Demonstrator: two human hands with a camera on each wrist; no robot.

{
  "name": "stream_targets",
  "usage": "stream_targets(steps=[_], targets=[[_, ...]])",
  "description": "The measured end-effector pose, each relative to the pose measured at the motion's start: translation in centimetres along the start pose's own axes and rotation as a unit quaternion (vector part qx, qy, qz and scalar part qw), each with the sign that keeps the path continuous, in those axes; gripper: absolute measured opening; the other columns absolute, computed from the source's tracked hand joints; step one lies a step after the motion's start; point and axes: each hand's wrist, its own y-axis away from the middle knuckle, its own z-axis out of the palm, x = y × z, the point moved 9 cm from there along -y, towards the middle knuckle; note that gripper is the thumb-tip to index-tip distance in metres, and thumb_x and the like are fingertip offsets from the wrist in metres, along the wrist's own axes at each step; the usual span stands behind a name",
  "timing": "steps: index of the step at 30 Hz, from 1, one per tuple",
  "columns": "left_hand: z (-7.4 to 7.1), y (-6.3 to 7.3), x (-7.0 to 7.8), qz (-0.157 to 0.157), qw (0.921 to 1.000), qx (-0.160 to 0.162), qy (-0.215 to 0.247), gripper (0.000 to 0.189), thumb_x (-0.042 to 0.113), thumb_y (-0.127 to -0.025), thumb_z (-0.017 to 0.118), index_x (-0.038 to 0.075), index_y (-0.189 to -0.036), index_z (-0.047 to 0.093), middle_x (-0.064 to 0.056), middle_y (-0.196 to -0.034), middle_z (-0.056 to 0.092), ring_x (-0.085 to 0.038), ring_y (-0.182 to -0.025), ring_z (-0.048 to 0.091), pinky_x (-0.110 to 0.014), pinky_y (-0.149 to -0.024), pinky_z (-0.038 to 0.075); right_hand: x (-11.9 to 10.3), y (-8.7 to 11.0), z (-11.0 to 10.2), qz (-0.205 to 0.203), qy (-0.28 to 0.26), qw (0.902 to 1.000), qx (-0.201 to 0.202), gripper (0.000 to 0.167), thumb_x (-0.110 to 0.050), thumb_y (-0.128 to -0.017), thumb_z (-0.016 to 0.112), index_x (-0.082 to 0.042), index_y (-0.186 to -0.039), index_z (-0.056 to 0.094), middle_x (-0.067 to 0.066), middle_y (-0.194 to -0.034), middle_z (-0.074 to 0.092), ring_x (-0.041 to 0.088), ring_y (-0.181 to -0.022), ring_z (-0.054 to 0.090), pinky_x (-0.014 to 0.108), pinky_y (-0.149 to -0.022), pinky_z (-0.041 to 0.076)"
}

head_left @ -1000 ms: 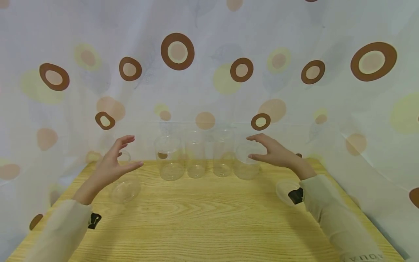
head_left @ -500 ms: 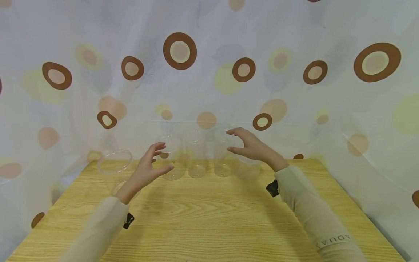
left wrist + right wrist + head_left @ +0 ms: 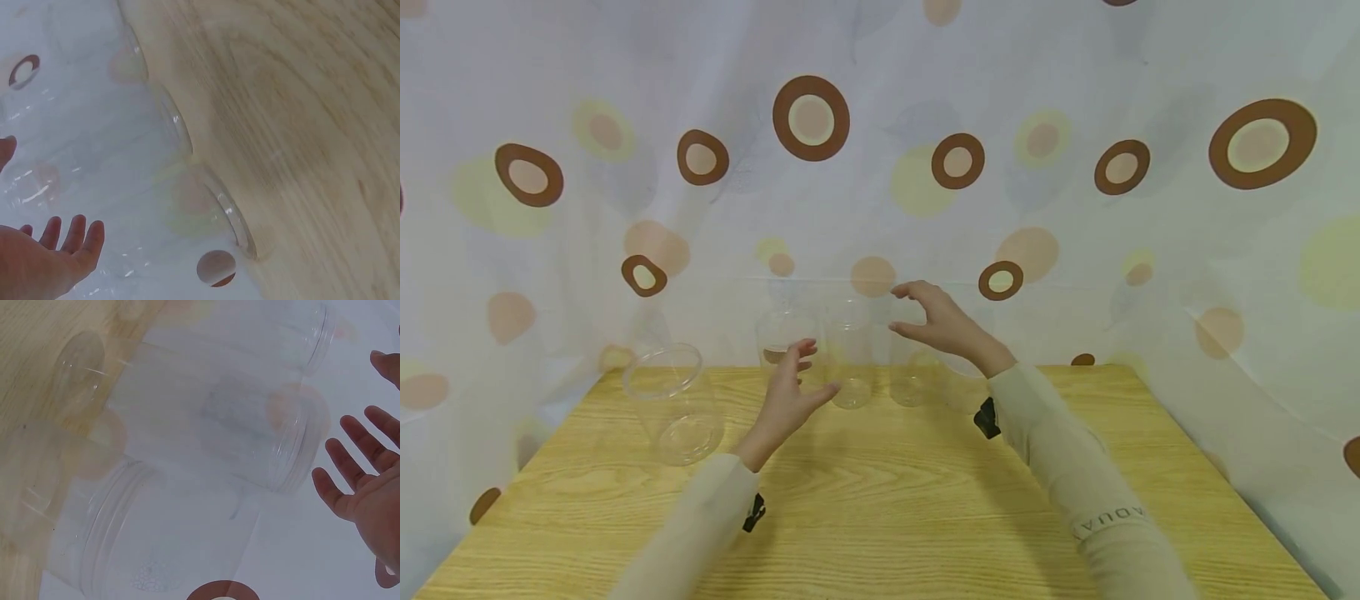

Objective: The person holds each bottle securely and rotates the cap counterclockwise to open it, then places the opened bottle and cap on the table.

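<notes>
Leftmost jar [image 3: 679, 408]: shown in head view alone. Left hand [image 3: 786, 398], right hand [image 3: 946, 322]: held wide, near 4 other jars [image 3: 850, 354].

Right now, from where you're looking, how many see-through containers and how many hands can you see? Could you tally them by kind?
Clear containers in the back row: 4
Clear container apart, to the left: 1
Hands (left hand, right hand): 2
Total: 7, counting only what shows; the right sleeve could hide more.
</notes>
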Motion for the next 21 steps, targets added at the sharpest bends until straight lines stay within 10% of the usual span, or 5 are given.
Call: stream_targets(steps=[21], targets=[[3.5,0.2,-2.4,-0.072,0.9923,0.100,0.012,0.071,0.018,-0.081,0.069,0.006,-0.139,0.028,-0.015,-0.139,0.036,-0.036,-0.124,0.039,-0.048,-0.099,0.038,0.1,-3.3,2.4,0.023,-0.014,0.9995,-0.020,0.056,-0.029,-0.087,0.062,0.000,-0.131,0.043,0.018,-0.133,0.045,0.034,-0.125,0.038,0.049,-0.104,0.030]])
